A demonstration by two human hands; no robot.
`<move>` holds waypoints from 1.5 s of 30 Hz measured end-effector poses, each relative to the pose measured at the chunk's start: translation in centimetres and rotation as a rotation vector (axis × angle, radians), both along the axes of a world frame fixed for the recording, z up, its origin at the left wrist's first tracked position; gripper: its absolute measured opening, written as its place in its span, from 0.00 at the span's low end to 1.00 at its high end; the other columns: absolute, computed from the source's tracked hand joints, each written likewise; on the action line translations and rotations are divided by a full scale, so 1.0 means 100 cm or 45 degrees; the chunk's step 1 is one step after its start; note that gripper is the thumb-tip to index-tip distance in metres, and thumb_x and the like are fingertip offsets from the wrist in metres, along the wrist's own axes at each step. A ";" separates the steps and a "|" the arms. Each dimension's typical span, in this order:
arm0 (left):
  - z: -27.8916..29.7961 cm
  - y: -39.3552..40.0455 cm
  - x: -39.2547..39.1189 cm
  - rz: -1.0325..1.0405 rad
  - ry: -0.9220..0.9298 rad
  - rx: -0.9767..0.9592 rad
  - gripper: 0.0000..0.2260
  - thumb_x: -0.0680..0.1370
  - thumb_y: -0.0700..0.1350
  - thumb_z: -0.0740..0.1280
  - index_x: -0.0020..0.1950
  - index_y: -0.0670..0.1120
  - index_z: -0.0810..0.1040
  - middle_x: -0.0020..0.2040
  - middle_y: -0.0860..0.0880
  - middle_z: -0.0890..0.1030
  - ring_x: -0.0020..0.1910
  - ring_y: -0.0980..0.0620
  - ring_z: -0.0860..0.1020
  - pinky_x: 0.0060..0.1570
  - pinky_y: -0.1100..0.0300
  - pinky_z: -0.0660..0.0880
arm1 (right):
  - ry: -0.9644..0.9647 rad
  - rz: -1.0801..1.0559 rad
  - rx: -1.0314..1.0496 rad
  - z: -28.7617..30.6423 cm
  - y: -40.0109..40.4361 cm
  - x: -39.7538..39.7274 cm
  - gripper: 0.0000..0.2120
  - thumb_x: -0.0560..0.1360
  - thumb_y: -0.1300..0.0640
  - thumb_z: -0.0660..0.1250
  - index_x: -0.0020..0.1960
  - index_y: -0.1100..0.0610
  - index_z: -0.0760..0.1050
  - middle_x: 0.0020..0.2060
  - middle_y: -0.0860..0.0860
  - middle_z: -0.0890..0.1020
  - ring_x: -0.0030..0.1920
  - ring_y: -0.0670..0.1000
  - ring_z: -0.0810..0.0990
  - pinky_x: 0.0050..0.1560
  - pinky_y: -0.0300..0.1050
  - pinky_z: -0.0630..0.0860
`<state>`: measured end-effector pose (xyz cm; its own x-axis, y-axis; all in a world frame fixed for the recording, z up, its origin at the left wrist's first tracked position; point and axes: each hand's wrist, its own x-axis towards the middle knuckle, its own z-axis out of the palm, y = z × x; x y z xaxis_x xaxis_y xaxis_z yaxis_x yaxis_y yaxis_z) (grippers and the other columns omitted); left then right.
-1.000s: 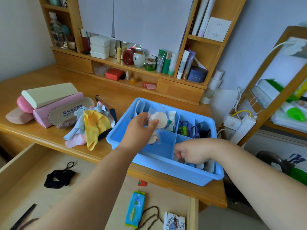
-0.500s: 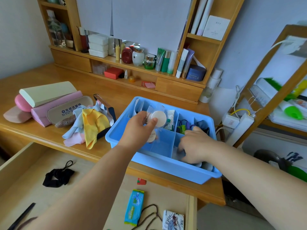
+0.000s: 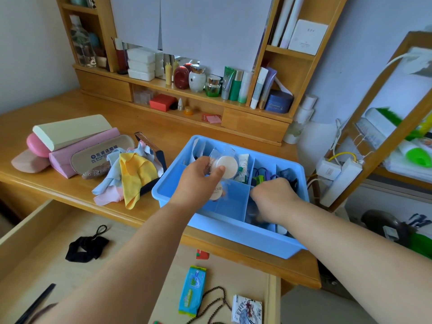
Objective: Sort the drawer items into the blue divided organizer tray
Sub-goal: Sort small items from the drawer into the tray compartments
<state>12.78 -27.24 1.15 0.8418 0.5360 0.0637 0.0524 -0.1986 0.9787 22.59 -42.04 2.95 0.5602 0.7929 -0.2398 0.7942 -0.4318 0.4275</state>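
Head view: a wooden counter (image 3: pixel 77 190) is seen with a shelf unit (image 3: pixel 233 106) at the back, loaded with bottles and jars. An open drawer (image 3: pixel 32 260) is pulled out below the counter's front edge. The blue divided organizer tray (image 3: pixel 245 242) is set on the counter near its right front edge, above the drawer.

A stack of glasses cases (image 3: pixel 70 146) is laid on the counter well left of the tray, and a pile of cleaning cloths (image 3: pixel 133 178), yellow, blue and pink, is bunched between the cases and the tray, just beside the tray's left wall.

The left hand (image 3: pixel 198 183) is held over the tray's left compartments; its grip is closed around clear packets of round white pads (image 3: pixel 225 168), thumb on top, the packets raised above the divider. The right hand (image 3: pixel 273 197) is lowered into a front right compartment, knuckles up, fingers curled down inside; whatever is under them is blurred, so whether that grip is holding anything cannot be told. Hair ties (image 3: pixel 261 175) are seen in a rear compartment just beyond the right hand, and a white tube (image 3: pixel 243 169) is stood in the compartment behind the packets.

In the drawer, a black scrunchie (image 3: pixel 86 250) is left at the middle left, a blue-green wipes pack (image 3: pixel 191 291) near the front, a dark bead string (image 3: pixel 210 302) touching that pack, and a small printed packet (image 3: pixel 245 309) just right of the beads.
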 end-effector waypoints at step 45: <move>0.006 0.003 -0.007 -0.222 -0.081 -0.235 0.08 0.80 0.48 0.64 0.53 0.44 0.76 0.44 0.47 0.82 0.34 0.44 0.84 0.28 0.58 0.78 | 0.124 -0.026 0.245 -0.014 -0.010 -0.001 0.03 0.70 0.51 0.66 0.41 0.48 0.71 0.33 0.44 0.70 0.41 0.52 0.68 0.46 0.48 0.57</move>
<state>12.08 -26.90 1.73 0.9200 0.3904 0.0337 -0.0294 -0.0169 0.9994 22.52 -43.06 1.51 0.5584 0.8178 -0.1393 0.8179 -0.5147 0.2570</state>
